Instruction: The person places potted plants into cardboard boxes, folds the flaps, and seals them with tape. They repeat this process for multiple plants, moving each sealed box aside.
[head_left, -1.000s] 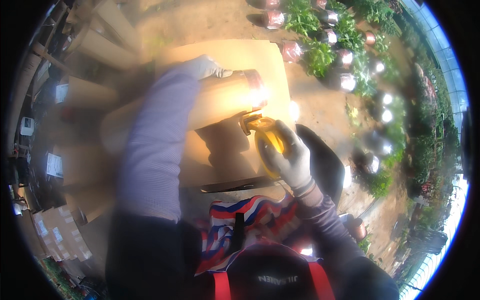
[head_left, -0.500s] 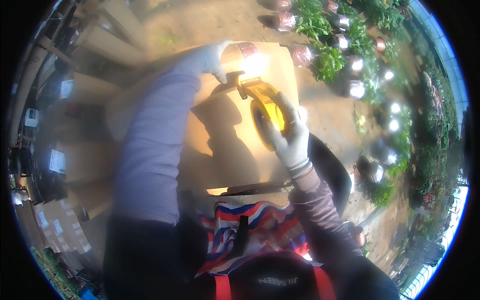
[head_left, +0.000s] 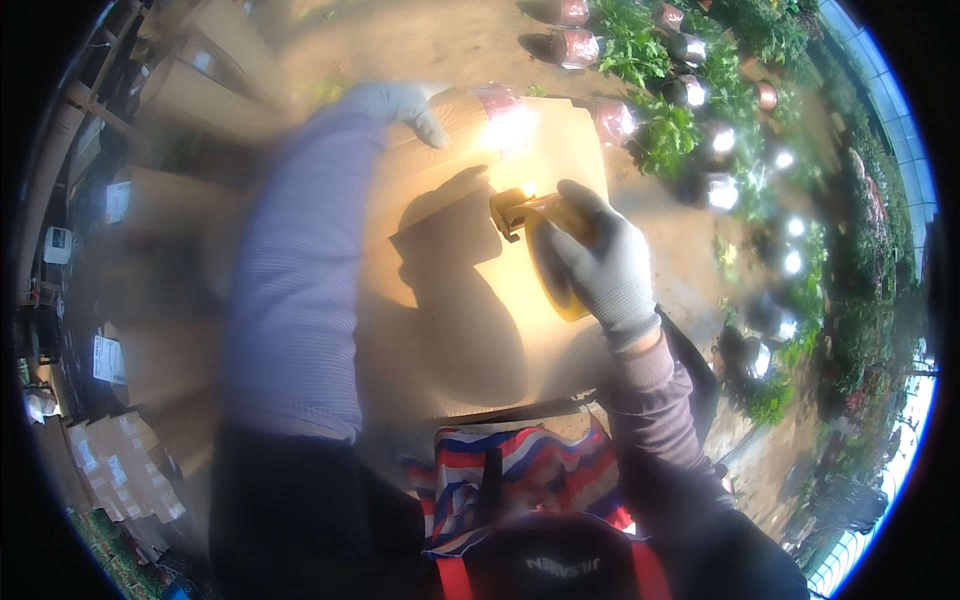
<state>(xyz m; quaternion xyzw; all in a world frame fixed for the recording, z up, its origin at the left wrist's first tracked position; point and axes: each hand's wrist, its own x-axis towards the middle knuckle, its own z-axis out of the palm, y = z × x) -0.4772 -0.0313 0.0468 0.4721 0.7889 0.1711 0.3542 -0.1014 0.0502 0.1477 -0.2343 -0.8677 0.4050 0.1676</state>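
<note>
A large cardboard box (head_left: 460, 350) lies in front of me, its top in bright sun and partly under my shadow. My right hand (head_left: 615, 265), in a pale glove, is closed round a yellow tape dispenser (head_left: 556, 272). It is held tilted over the right half of the box; whether it touches the cardboard I cannot tell. My left hand (head_left: 400, 108), also gloved, lies at the box's far left edge, thumb and fingers apart. A shiny, glaring patch (head_left: 510, 128) shows at the far edge; the glare hides what it is.
Potted green plants (head_left: 668, 135) in foil-like wrapped pots stand on the bare ground at right. Flattened cardboard pieces (head_left: 205, 105) lean at the far left. A stack of cartons (head_left: 125, 465) stands at the lower left. A striped cloth (head_left: 520, 465) covers my lap.
My right hand has drawn the tape dispenser nearer to me and rightward, away from the far edge. My left hand has shifted slightly left along the box edge.
</note>
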